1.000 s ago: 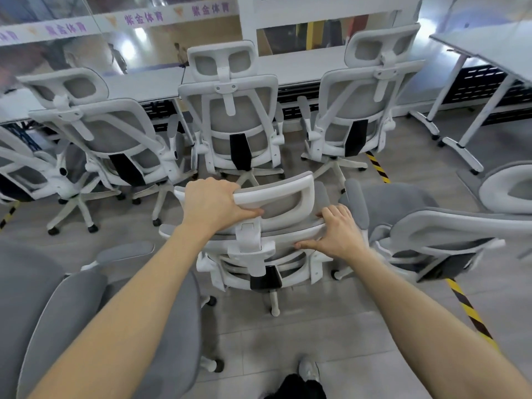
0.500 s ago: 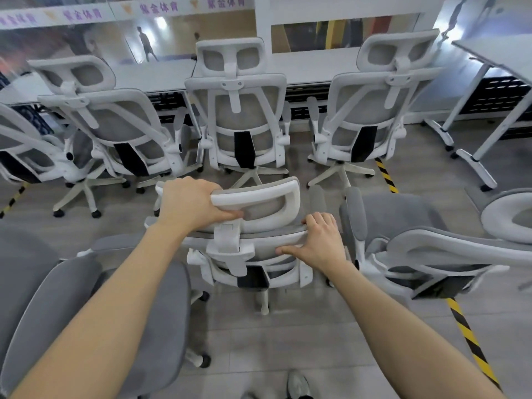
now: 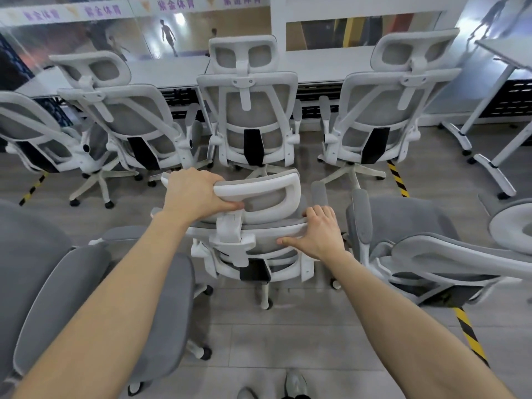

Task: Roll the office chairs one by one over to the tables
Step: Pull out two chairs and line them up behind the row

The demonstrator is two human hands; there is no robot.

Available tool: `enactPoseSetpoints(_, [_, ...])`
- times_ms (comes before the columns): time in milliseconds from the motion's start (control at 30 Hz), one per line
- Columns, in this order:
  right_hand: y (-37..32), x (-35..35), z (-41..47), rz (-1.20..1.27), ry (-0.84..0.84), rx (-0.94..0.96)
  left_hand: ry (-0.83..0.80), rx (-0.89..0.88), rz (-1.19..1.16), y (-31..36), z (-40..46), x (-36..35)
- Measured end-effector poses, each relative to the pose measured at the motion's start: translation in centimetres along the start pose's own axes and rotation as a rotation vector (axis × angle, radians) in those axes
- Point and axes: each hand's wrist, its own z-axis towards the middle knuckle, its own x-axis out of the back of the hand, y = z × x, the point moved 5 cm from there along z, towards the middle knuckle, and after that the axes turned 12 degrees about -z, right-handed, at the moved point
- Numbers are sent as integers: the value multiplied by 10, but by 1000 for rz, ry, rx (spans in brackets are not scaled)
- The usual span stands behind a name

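The row of parked chairs (image 3: 247, 110) at the long desk (image 3: 172, 72) looms nearer than a second ago — the held chair (image 3: 253, 226) has rolled forward, just behind the middle one. The left hand (image 3: 193, 197) grips its headrest (image 3: 259, 188); the right hand (image 3: 319, 231) clasps the backrest top edge — likely little pushing remains.

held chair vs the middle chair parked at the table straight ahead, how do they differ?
The held chair stands out on the open floor, short of the row; the middle chair is parked against the table. The held chair has the left hand gripping its headrest and the right hand on its backrest top; the middle chair is untouched. Shared: white frame, grey mesh, black lumbar piece, backs toward the camera.
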Motion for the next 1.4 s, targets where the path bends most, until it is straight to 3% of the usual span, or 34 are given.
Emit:
enactPoseSetpoints(167, [1, 9, 2, -7, -42, 37, -48, 20, -8, 6, -2, 4])
enactPoseSetpoints(300, [13, 19, -6, 93, -95, 129, -89, 82, -273, 16, -6, 10])
enactPoseSetpoints(467, [65, 35, -32, 183, 59, 58, 163, -283, -445, 120, 2, 20])
enactPoseSetpoints(533, [94, 38, -39, 109, 42, -35, 140, -447, -421, 178, 8, 4])
enactPoseSetpoints(600, [126, 43, -44, -10, 17, -96, -23, -509, -408, 226, 10, -24])
enactPoseSetpoints(700, [173, 55, -48, -147, -3, -153, -354, -396, -322, 258, 10, -84])
enactPoseSetpoints(800, [213, 63, -51, -276, -18, -195, -481, -256, -216, 251, 7, -134])
enactPoseSetpoints(1000, [263, 52, -66, -459, -294, -282, -454, -95, -67, 239, 6, -168])
enactPoseSetpoints(1400, [277, 42, -66, -567, -286, -146, -415, -35, 124, 232, -19, -170])
